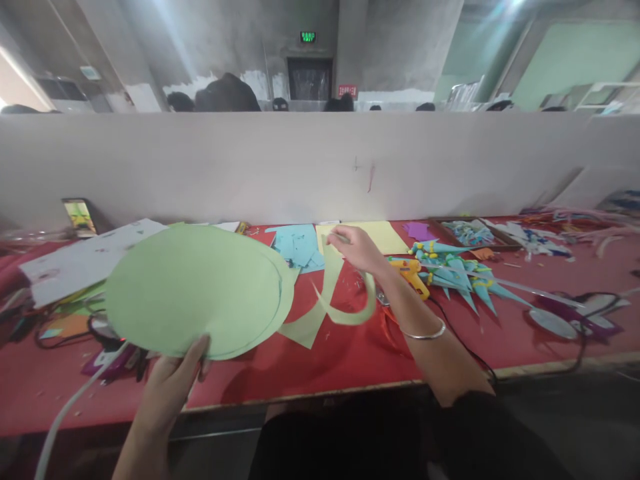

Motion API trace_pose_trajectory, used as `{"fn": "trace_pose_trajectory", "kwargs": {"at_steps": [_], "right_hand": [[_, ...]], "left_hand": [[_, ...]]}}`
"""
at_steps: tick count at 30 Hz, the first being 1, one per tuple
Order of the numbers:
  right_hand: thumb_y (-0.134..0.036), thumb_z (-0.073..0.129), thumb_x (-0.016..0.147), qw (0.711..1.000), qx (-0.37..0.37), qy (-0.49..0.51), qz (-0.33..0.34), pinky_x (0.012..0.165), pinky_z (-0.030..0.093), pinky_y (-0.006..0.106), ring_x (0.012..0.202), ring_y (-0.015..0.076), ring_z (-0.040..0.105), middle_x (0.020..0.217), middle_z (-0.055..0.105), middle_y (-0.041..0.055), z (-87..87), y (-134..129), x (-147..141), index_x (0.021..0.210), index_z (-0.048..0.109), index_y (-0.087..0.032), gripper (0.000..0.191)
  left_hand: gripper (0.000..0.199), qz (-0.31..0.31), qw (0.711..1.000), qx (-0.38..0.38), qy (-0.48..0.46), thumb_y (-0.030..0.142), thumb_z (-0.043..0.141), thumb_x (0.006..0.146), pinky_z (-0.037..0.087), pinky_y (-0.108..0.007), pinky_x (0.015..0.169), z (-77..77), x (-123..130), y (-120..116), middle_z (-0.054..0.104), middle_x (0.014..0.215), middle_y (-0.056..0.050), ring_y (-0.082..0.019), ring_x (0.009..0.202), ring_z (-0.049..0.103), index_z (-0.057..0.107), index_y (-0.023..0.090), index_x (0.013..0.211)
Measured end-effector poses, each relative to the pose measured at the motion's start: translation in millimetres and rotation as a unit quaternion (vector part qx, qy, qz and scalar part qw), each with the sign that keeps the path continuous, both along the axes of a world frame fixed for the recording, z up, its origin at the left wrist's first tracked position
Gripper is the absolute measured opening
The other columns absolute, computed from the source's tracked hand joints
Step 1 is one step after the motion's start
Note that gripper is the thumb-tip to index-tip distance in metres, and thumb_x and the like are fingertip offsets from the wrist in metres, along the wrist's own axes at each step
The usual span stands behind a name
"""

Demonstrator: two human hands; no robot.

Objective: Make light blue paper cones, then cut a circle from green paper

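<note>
My left hand (183, 373) grips light green paper discs (195, 287) by their lower edge, thumb on top. At least two discs overlap, with a second rim showing along the right side. To the right, my right hand (353, 245) is raised above the table with its fingertips pinched on a pale green paper strip (333, 280). The strip hangs down and curls round under the wrist. Behind my right wrist lies a yellow glue gun (413, 275), and the handles of orange scissors (393, 327) show partly below my forearm.
Blue paper scraps (299, 247) and a yellow sheet (375, 233) lie towards the back of the red table (280, 380). Spiky blue paper pieces (463, 277) sit right, near a tray (475, 233). White paper (95, 257) and a phone (80, 217) are left. A white partition (225, 167) stands behind.
</note>
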State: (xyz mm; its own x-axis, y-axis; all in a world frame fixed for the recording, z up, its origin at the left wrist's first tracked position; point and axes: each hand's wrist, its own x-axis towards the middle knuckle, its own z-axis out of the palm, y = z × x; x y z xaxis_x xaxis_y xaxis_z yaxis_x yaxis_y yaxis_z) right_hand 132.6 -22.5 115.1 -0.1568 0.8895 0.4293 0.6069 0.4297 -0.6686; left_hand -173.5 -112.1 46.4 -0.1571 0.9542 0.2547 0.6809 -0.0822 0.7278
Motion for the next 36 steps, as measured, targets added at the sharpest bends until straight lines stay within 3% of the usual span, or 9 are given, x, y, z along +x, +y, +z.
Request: {"fn": "trace_pose_trajectory", "kwargs": {"at_steps": [7,10,15,20,22,26,30,33,36], "right_hand": [[-0.034,0.045,0.082,0.997,0.074,0.014,0.025,0.073,0.04,0.024,0.08,0.0122,0.056,0.086,0.065,0.002,29.4,-49,22,0.085,0.063,-0.018,0.024],[-0.033,0.047,0.082,0.997,0.062,-0.008,0.036,0.068,0.041,0.023,0.075,0.0118,0.057,0.081,0.066,0.0006,35.3,-70,30,0.084,0.065,-0.02,0.022],[-0.034,0.051,0.081,0.981,0.02,-0.046,0.188,0.047,0.034,0.02,0.043,0.0057,0.042,0.054,0.057,-0.0043,40.2,-104,42,0.08,0.067,-0.022,0.02],[-0.041,0.044,0.084,0.891,0.039,0.015,0.452,0.054,0.04,0.02,0.042,0.0059,0.045,0.046,0.052,-0.0034,42.8,-114,50,0.074,0.066,-0.023,0.03],[-0.045,0.04,0.085,0.875,0.021,-0.002,0.483,0.055,0.04,0.019,0.043,0.0062,0.047,0.044,0.05,-0.0031,44.0,-113,51,0.072,0.066,-0.023,0.036],[-0.042,0.043,0.084,0.901,0.018,-0.023,0.432,0.052,0.037,0.018,0.041,0.0047,0.042,0.047,0.052,-0.004,42.1,-107,49,0.078,0.066,-0.023,0.03],[-0.039,0.049,0.082,0.924,0.002,-0.038,0.38,0.051,0.036,0.019,0.044,0.0051,0.041,0.049,0.053,-0.0043,34.3,-97,48,0.081,0.066,-0.02,0.025],[-0.041,0.048,0.082,0.925,-0.02,-0.035,0.379,0.051,0.036,0.019,0.047,0.0057,0.042,0.05,0.053,-0.0033,27.4,-90,47,0.078,0.067,-0.018,0.029],[-0.042,0.048,0.081,0.924,-0.036,-0.026,0.38,0.05,0.036,0.019,0.048,0.0062,0.042,0.051,0.053,-0.0032,22.1,-85,45,0.077,0.066,-0.017,0.031]], "left_hand": [[0.048,-0.038,0.992,-0.051,-0.108,0.048,0.045,0.072,0.033,-0.022,0.047,-8.7,11,8,0.04,0.038,0.001,-0.011,0.044,0.039,0.037,0.019,0.034],[0.045,-0.062,0.982,-0.078,-0.162,0.048,0.044,0.073,0.029,-0.021,0.043,-12.3,29,19,0.038,0.038,0.003,-0.009,0.041,0.036,0.041,0.018,0.04],[0.038,-0.107,0.955,-0.098,-0.26,0.046,0.049,0.072,0.023,-0.02,0.04,-16.1,77,50,0.037,0.04,0.005,-0.006,0.039,0.031,0.046,0.016,0.05],[0.033,-0.211,0.931,-0.123,-0.27,0.042,0.051,0.07,0.029,-0.021,0.045,-28.6,131,77,0.046,0.046,0.002,-0.007,0.043,0.036,0.051,0.014,0.053],[0.032,-0.239,0.925,-0.153,-0.252,0.041,0.049,0.071,0.028,-0.022,0.044,-36.2,145,82,0.047,0.044,0.001,-0.007,0.041,0.035,0.054,0.014,0.053],[0.031,-0.297,0.914,-0.187,-0.202,0.04,0.05,0.071,0.032,-0.022,0.047,-43.2,152,81,0.057,0.051,-0.002,-0.009,0.045,0.041,0.059,0.013,0.059],[0.033,-0.34,0.901,-0.241,-0.124,0.041,0.045,0.076,0.037,-0.025,0.051,-26.9,141,64,0.063,0.062,-0.004,-0.012,0.049,0.047,0.062,0.013,0.075],[0.032,-0.35,0.916,-0.142,-0.138,0.04,0.042,0.081,0.042,-0.027,0.068,-1.7,137,42,0.064,0.084,-0.007,-0.015,0.073,0.056,0.06,0.015,0.088],[0.041,-0.483,0.842,-0.046,-0.236,0.045,0.036,0.084,0.037,-0.031,0.089,23.4,141,22,0.048,0.124,-0.008,-0.019,0.11,0.045,0.049,0.022,0.114]]}}
